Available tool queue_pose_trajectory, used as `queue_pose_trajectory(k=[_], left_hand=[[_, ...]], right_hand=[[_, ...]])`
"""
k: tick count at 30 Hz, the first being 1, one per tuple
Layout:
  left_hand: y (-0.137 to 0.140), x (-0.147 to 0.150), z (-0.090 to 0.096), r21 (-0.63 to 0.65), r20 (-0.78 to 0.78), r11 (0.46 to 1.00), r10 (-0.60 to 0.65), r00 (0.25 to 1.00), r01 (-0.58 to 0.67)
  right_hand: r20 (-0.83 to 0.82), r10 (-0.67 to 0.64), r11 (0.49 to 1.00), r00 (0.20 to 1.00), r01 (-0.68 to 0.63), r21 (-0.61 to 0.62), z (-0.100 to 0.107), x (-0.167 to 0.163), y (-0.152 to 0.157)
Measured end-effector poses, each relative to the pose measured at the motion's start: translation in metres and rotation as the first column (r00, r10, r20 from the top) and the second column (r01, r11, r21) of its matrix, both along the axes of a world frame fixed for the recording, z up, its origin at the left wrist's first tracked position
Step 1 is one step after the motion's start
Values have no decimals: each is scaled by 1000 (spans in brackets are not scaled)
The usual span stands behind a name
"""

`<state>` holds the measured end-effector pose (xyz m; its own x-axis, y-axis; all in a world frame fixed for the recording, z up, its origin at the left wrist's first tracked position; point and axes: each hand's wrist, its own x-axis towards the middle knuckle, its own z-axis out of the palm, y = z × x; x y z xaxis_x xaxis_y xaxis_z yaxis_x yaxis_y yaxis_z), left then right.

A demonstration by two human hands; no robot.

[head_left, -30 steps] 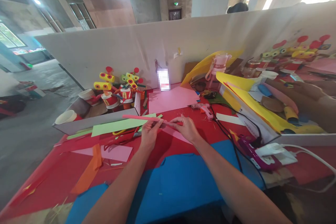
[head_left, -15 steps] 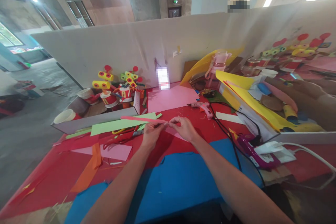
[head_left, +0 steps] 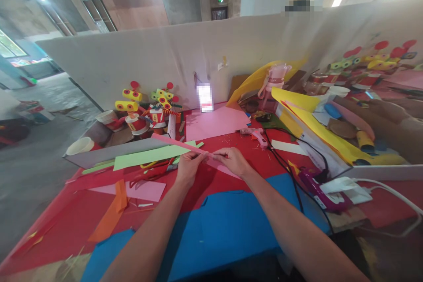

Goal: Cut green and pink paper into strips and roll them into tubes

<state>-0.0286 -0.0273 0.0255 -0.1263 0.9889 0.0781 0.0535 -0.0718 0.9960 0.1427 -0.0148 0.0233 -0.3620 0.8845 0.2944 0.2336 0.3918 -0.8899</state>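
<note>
Both hands meet over the red table covering (head_left: 185, 194). My left hand (head_left: 191, 165) pinches a long pink paper strip (head_left: 175, 142) near its middle. My right hand (head_left: 233, 161) grips the same strip just beside it, thumb and fingertips pressed together. One end of the strip reaches up and left above a light green paper sheet (head_left: 145, 157). Another pink stretch shows below the right hand. Left of the hands, red-handled scissors (head_left: 148, 175) lie partly under the green paper. The fingertips hide the part of the strip between them.
A pink glue gun (head_left: 254, 134) and a purple glue gun (head_left: 319, 189) with cables lie to the right. Paper-cup figures (head_left: 135, 123) stand in a box at left. A blue sheet (head_left: 224, 229) lies in front. A yellow-lined box (head_left: 317, 141) stands at right.
The strip's left end has risen and now shows its face more broadly. My left hand has shifted slightly left and down. My right hand stays almost in place, still pinching.
</note>
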Motion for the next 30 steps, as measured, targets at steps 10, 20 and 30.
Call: queue_pose_trajectory(k=[10, 20, 30], left_hand=[[-2, 5, 4, -8, 38, 999, 34, 999, -34], [-4, 11, 1, -33, 28, 999, 19, 999, -19], [3, -2, 2, -25, 151, 997, 71, 986, -68]], right_hand=[[111, -75, 991, 991, 61, 119, -7, -2, 2], [57, -71, 996, 996, 68, 60, -8, -6, 1], [116, -137, 983, 984, 121, 137, -9, -2, 3]])
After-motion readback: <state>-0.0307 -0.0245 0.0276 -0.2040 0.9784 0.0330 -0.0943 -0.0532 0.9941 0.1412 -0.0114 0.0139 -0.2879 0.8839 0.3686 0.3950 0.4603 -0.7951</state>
